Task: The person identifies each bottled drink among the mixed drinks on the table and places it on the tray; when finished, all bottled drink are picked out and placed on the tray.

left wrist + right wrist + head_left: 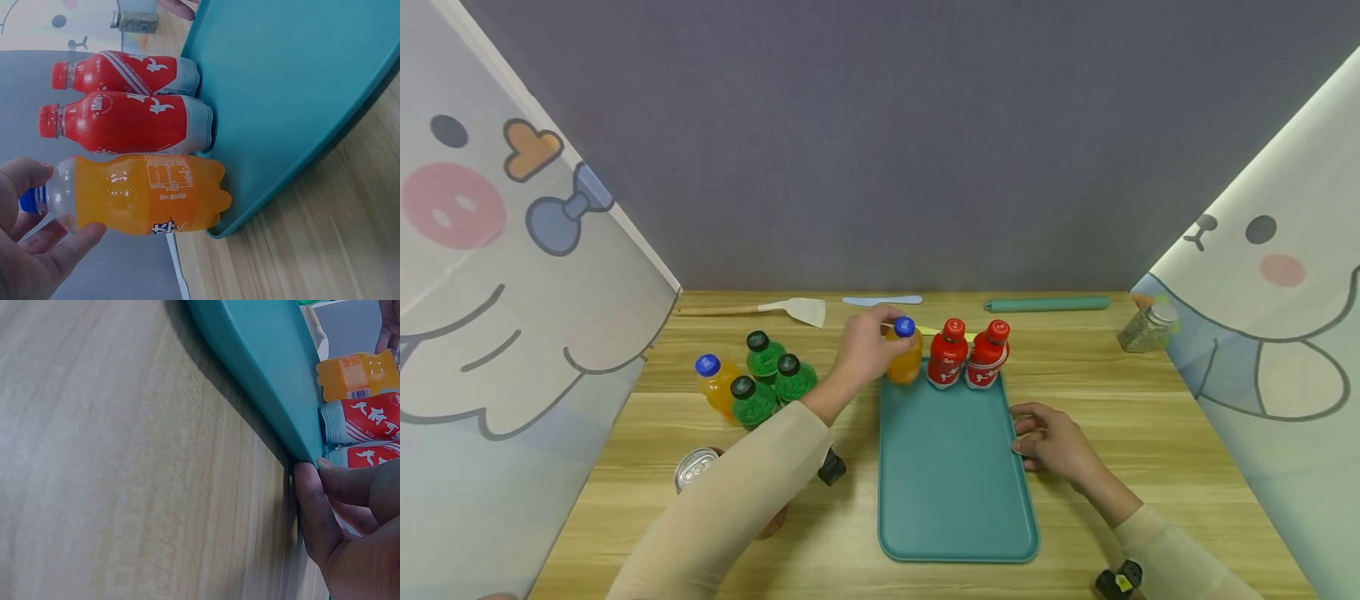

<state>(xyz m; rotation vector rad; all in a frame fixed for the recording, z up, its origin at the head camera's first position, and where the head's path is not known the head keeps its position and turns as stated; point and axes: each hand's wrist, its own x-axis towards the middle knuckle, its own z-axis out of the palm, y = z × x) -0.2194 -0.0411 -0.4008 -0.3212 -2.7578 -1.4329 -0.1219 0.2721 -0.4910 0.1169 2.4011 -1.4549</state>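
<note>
My left hand [867, 348] grips an orange soda bottle [137, 194] around its neck, just below the blue cap. The bottle stands upright at the far left corner of a teal tray [955, 483]. Beside it on the tray are two red-labelled soda bottles [947, 358] with red caps, side by side along the far edge. At the tray's right side, my right hand [1055, 442] pinches the rim between thumb and finger, as the right wrist view shows [350, 512].
Left of the tray stand several green bottles [763, 358], another orange soda bottle [718, 387] and a can [696, 467], partly behind my left sleeve. Along the back lie a white spatula [805, 310], a pale blue knife [882, 300] and a green stick [1047, 304]. A spice jar [1146, 327] lies far right.
</note>
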